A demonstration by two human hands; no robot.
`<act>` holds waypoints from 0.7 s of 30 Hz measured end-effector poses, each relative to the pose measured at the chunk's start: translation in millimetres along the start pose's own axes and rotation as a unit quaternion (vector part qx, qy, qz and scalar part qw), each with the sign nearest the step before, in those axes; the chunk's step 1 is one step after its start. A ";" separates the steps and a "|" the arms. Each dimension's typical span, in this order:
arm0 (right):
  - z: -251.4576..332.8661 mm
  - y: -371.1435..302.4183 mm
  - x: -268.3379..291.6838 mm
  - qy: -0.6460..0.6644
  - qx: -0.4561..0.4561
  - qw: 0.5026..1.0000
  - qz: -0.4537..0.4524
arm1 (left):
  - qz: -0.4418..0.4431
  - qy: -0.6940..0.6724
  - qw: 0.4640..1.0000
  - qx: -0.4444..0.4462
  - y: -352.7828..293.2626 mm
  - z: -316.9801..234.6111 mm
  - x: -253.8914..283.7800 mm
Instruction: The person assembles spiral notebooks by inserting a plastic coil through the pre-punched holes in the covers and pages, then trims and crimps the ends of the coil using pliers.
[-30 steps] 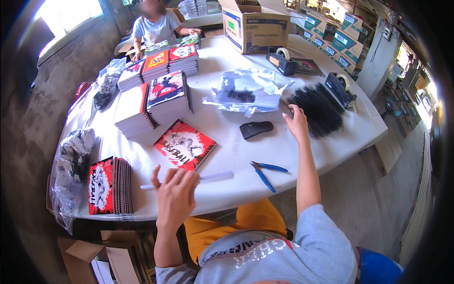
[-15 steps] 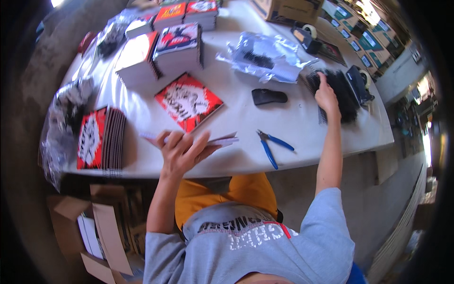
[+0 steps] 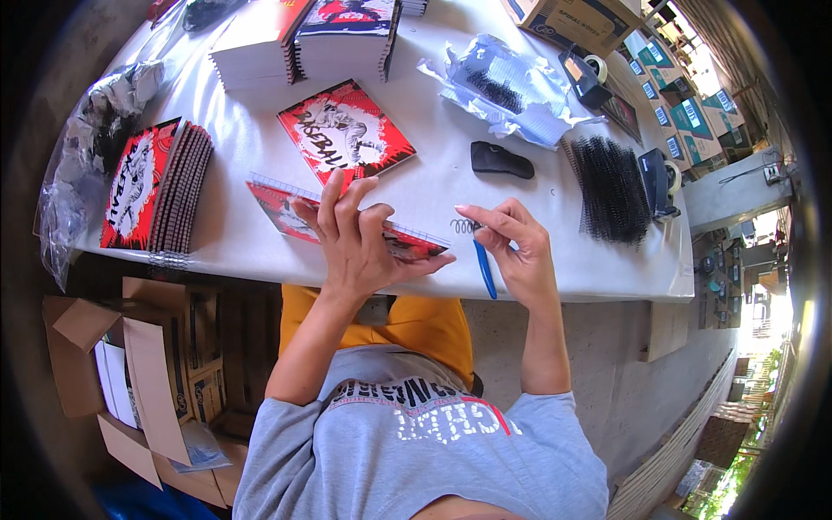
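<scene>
My left hand is closed on a red-covered notebook, tilted above the table's near edge with a row of holes along its upper edge. My right hand pinches a black spiral binding coil, whose free end points toward the notebook but stays apart from it. Under the right hand lie blue-handled pliers, partly hidden. Another red notebook lies flat beyond the left hand. Farther right is a pile of black coils.
On the left stands a row of bound red notebooks beside crumpled plastic. Tall notebook stacks are at the back. A black pouch-like object, torn wrapping and tape dispensers occupy the right. An open carton sits below left.
My right hand has come from the coil pile back toward the notebook, now with a coil in it. The left hand keeps the notebook, and its red cover shows more. The view has shifted.
</scene>
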State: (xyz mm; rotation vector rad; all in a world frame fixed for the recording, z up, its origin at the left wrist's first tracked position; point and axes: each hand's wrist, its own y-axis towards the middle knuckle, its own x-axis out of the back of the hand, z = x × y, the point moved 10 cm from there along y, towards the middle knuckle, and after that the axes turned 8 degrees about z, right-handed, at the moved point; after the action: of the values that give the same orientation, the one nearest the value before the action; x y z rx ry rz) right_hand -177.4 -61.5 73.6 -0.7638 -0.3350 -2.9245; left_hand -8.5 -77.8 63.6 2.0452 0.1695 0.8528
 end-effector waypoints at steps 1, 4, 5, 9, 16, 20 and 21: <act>-0.3 -0.6 3.3 -0.038 0.006 0.999 -0.024 | -0.002 -0.001 1.000 0.004 -0.3 -1.0 -0.8; 5.8 0.7 4.3 -0.076 0.041 0.995 -0.058 | -0.008 0.003 1.000 0.017 -1.4 -2.1 -1.9; 11.9 0.2 5.6 -0.072 0.071 0.992 -0.073 | -0.001 0.027 1.000 0.012 -1.4 -4.3 -5.0; 16.2 2.8 -2.5 -0.085 0.054 0.994 -0.039 | 0.021 0.061 0.998 0.001 0.9 -7.9 -7.7; -6.1 7.5 -18.3 0.071 0.002 0.996 0.054 | 0.043 0.055 0.997 0.014 4.8 -9.0 -8.2; 15.0 12.7 -13.7 -0.001 0.067 0.997 0.037 | 0.042 0.060 0.997 0.013 8.0 -10.5 -6.6; 14.2 13.4 -12.7 -0.002 0.067 0.997 0.038 | 0.047 0.060 0.997 0.010 8.2 -11.0 -7.0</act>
State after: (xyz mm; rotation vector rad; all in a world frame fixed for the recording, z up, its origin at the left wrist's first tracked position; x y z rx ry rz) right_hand -157.6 -70.7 82.0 -0.7447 -0.4857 -2.7962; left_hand -22.3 -78.1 70.5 2.0345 0.1490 1.0359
